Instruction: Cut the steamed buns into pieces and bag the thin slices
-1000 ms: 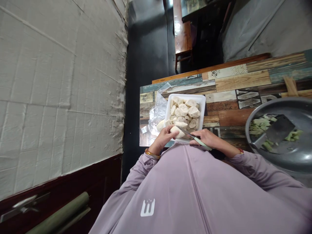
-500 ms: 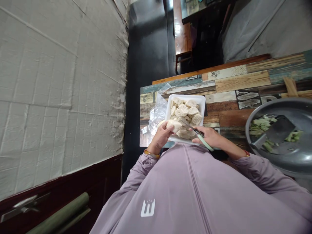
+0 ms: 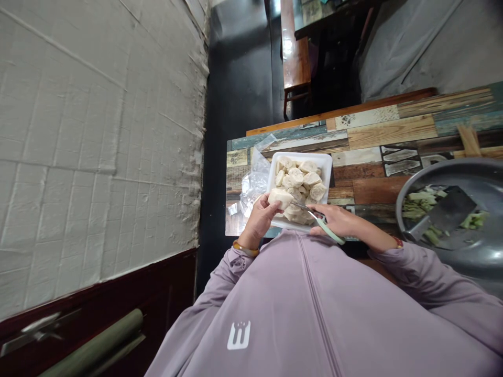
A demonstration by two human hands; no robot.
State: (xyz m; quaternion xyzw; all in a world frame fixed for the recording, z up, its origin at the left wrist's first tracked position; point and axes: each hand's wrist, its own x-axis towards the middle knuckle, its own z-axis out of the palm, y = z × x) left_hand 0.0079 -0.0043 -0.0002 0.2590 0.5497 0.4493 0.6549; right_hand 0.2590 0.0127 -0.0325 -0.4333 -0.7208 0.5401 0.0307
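My left hand (image 3: pixel 260 220) is closed around a pale, cream-coloured food roll (image 3: pixel 280 198), held over the near left side of a white tray (image 3: pixel 328 163). In my right hand (image 3: pixel 334 220) is a pair of scissors (image 3: pixel 328 230) with light green handles. Their blades point left and reach the right end of the roll; whether they cut into it is too small to tell. Several thick cream-coloured slices (image 3: pixel 296 177) lie heaped in the tray, below and beyond both hands.
A crumpled clear plastic bag (image 3: pixel 257 175) lies left of the tray on the wood-patterned table (image 3: pixel 369 157). To the right stands a large metal basin (image 3: pixel 408 191) holding chopped greens (image 3: pixel 422 204) and a cleaver (image 3: pixel 451 209). A wooden bench (image 3: pixel 295 63) stands beyond the table.
The scissors have shifted slightly and turned flatter, their blades now at the end of the roll. The left hand keeps its hold with the roll tilted a little differently.
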